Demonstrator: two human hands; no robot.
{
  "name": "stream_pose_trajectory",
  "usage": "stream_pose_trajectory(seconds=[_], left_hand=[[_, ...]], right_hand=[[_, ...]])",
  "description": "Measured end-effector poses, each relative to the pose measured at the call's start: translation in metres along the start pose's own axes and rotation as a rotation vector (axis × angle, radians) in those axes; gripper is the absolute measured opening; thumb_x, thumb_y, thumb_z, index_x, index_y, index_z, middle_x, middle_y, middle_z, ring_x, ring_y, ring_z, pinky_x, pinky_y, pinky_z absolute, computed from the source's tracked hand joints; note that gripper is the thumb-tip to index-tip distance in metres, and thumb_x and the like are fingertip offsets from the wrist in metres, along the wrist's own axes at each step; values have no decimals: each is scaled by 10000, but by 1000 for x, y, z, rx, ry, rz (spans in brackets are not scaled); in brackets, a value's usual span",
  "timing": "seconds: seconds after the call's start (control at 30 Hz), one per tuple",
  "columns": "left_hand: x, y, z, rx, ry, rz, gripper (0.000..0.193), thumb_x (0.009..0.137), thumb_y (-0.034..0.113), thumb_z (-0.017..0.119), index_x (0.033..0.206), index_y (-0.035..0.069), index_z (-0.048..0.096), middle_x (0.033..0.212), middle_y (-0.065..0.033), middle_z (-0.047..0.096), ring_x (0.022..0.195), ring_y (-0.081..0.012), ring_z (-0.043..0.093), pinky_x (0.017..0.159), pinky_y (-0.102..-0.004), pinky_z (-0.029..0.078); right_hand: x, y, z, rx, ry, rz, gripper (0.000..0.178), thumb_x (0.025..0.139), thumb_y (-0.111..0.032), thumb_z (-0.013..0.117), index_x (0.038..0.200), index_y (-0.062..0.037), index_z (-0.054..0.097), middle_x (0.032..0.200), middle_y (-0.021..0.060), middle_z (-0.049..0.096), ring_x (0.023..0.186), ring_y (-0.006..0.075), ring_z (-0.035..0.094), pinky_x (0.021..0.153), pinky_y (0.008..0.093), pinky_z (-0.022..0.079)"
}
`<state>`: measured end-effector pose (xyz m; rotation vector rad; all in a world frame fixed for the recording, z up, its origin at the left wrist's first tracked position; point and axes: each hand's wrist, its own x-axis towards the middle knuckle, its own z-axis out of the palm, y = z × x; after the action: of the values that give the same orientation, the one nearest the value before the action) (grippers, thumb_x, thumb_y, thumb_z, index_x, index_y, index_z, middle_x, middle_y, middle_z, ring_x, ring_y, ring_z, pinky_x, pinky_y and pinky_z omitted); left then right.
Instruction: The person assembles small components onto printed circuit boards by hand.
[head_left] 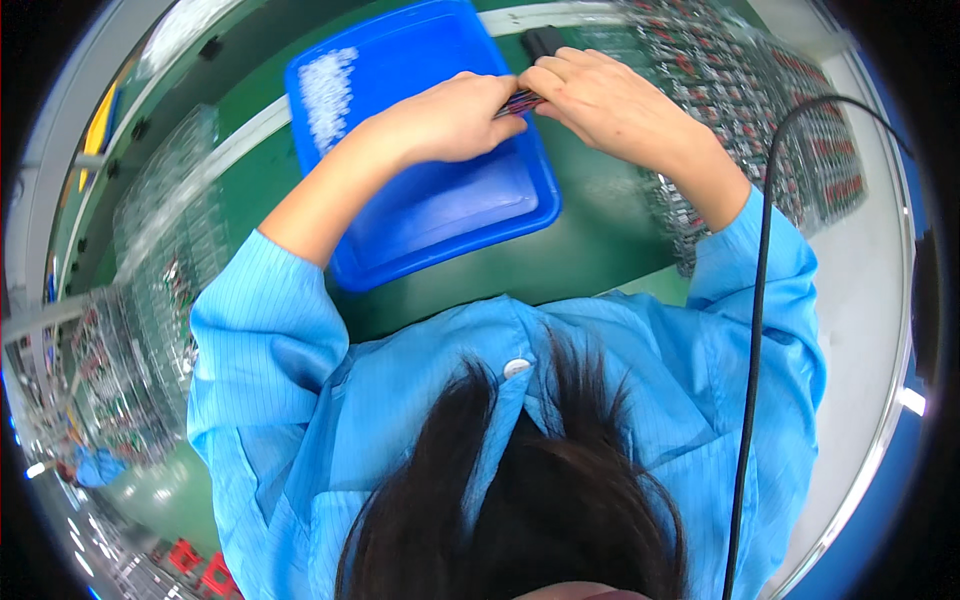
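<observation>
My left hand (pixel 455 115) is closed around a small bundle of thin dark and reddish wires (pixel 519 103), held over the right side of a blue plastic tray (pixel 360 277). Meeting it from the right, my right hand (pixel 590 100) has its fingers pinched at the other end of the bundle. What exactly sits between the right fingertips is hidden. Small white pieces (pixel 328 95) lie heaped along the tray's left side. Just beyond my right fingers is a black object (pixel 543 42), its kind unclear.
The tray stands on a green work surface (pixel 600 230). Clear plastic trays of small red and metallic parts (pixel 790 120) fill the right side. More clear trays (pixel 125 370) stand at the left. A black cable (pixel 762 300) hangs across my right arm.
</observation>
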<state>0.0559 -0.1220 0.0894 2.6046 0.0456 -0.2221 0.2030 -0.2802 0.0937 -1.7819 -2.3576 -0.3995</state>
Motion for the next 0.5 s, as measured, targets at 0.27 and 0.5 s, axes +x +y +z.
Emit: stream_pose_trajectory(seconds=[0.27,0.5], left_hand=[[-52,-57,-6,197,364,-295,271,1028,225,558,1108,-31,595,944,-290,688,933,-485,658,822,-573,514],[-43,-84,3,24,495,-381,347,1027,292,560,1025,-48,630,941,-309,700,851,-438,707,781,-494,565]], right_hand=[[101,-12,36,175,-46,101,207,966,-202,635,997,3,639,901,226,711,864,416,705,739,522,562],[124,-21,68,347,-19,525,299,1015,-273,581,1072,6,671,929,243,714,893,444,681,796,507,539]])
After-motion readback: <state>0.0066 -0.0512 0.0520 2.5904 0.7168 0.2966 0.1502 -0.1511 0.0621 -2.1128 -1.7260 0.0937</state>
